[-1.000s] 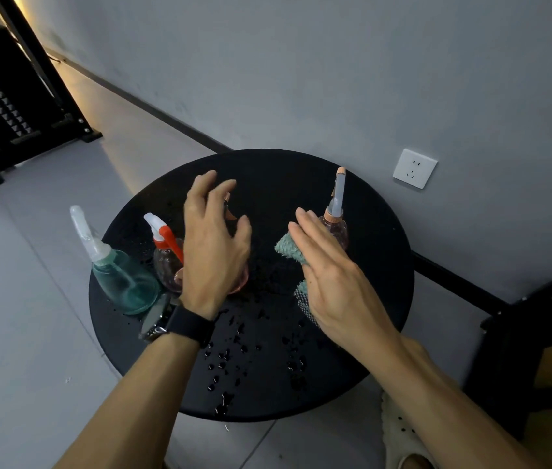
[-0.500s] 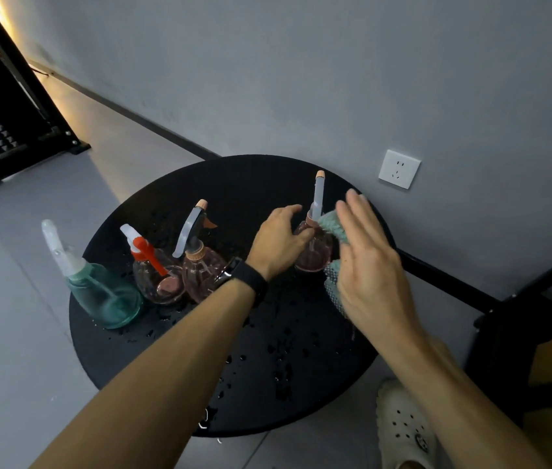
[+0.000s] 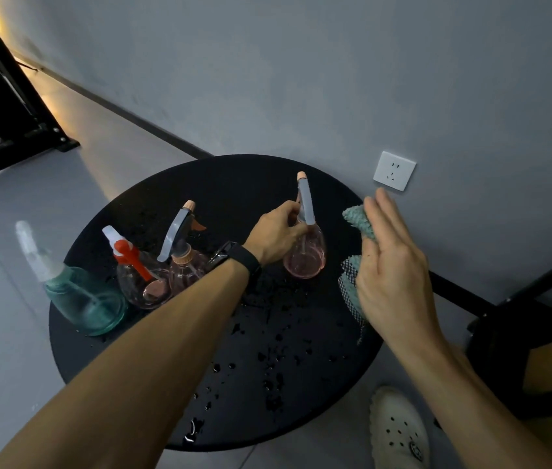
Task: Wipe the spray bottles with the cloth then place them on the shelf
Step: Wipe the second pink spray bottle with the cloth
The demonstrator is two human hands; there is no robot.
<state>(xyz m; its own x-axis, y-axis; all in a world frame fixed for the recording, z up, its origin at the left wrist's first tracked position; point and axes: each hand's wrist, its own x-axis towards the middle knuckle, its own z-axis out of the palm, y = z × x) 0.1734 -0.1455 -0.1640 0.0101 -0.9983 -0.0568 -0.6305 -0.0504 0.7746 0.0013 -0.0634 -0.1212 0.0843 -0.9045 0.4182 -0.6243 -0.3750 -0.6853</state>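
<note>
At frame centre, the left hand (image 3: 276, 233) grips the neck of the pink glass spray bottle with the grey trigger head (image 3: 305, 247), which stands on the round black table (image 3: 234, 384). At right, the right hand (image 3: 395, 269), fingers straight, carries the teal textured cloth (image 3: 356, 221) against its palm, just beside the bottle. Three further spray bottles stand at frame left.
</note>
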